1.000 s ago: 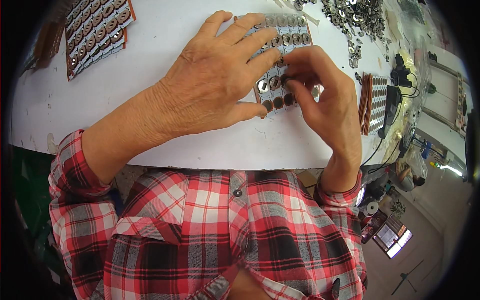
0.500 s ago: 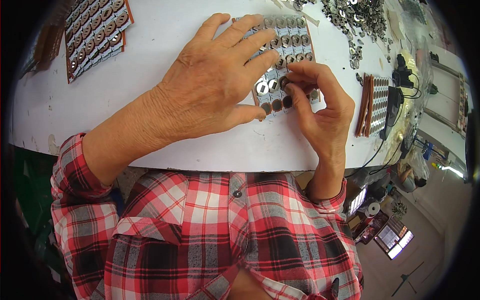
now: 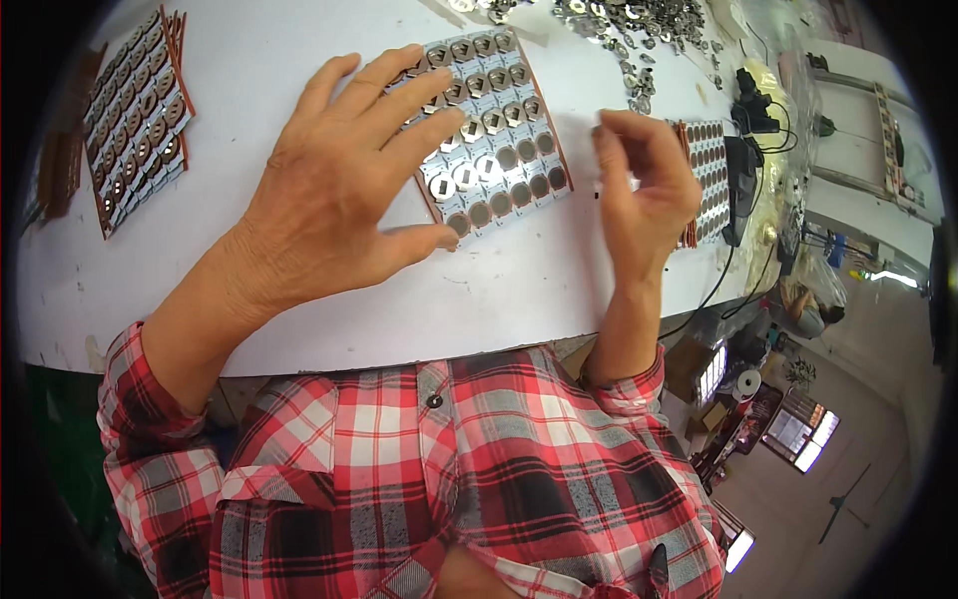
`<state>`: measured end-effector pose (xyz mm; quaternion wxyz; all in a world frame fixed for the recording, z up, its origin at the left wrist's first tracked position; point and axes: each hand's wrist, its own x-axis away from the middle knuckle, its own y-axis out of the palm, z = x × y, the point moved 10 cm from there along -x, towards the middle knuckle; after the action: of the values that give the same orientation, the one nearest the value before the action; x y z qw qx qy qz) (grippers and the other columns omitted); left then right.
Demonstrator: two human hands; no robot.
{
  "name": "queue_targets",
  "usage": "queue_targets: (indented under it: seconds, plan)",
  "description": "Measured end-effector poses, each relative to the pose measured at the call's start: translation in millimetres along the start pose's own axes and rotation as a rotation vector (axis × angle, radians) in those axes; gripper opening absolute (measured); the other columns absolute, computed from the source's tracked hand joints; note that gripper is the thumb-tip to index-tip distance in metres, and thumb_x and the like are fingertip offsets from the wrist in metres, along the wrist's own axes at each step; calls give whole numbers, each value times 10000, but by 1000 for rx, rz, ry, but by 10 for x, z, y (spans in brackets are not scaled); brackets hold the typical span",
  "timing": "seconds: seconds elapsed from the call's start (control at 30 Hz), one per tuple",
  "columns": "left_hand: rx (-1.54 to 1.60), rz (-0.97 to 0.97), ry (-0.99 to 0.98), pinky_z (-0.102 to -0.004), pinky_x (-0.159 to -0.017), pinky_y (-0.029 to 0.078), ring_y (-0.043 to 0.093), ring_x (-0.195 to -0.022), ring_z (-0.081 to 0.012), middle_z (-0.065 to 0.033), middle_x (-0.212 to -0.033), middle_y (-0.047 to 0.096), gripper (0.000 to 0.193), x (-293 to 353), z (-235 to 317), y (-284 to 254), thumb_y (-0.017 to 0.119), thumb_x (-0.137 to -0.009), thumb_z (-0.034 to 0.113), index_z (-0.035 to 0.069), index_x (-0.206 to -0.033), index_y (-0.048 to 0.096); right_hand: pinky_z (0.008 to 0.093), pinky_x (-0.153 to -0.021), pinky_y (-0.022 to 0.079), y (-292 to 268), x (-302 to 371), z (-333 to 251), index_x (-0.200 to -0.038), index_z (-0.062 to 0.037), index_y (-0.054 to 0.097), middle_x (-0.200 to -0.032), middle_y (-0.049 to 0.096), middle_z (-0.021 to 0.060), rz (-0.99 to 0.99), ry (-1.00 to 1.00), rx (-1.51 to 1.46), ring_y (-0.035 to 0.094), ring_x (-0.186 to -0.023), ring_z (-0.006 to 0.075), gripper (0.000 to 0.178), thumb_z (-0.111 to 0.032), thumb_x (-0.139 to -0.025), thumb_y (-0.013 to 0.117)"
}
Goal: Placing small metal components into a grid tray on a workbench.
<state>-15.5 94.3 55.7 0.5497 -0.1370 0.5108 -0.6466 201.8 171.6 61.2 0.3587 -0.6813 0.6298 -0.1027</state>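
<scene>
A light-blue circuit board panel (image 3: pixel 522 128) with reddish-brown side edges lies on the table, filled with rows of round spots. Shiny metal pieces with cut-out centres sit on the upper rows and on the left part of the second row from the bottom. Plain dark discs show in the bottom row and at that row's right end. My left hand (image 3: pixel 334 185) rests with spread fingers over the panel's left side, thumb at its lower left corner. To the right of the panel, my right hand (image 3: pixel 649 185) is raised with thumb and forefinger pinched; whatever is between the tips is too small to make out.
Loose metal pieces (image 3: pixel 639 30) lie in a heap at the back of the white table (image 3: pixel 399 324). Stacked panels stand at the left (image 3: pixel 140 120) and right (image 3: pixel 711 185). Black plugs and cables (image 3: pixel 753 115) run along the right edge. Another person (image 3: pixel 801 307) sits beyond.
My right hand has lifted off the panel and moved right. Another shiny piece shows in the second row from the bottom. My left hand stays on the panel; the whole view has shifted.
</scene>
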Motion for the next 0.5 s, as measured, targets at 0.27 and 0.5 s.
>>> queue_targets:
  seconds: [0.27, 0.5]
  plan:
    - [18, 131, -48, -577, -1129, 408, 577, -1362, -363, -130, -1344, 692, 453, -35, -60, -47, 904, -727, 178, 46, -1123, 730, 265, -693, 522, -244, -266, 382, -1108, -49, 782, -1004, 727, 45, 37, -117, 367, 666, -813, 126, 189, 25, -949, 714]
    - [-22, 193, -81, -478, -1077, 457, 611, -1287, -331, -104, -1291, 706, 423, -87, -56, -75, 914, -686, 120, 56, -1065, 739, 253, -688, 513, -145, -193, 274, -1042, -31, 779, -961, 706, 25, 38, -23, 331, 632, -789, 112, 114, 8, -953, 719]
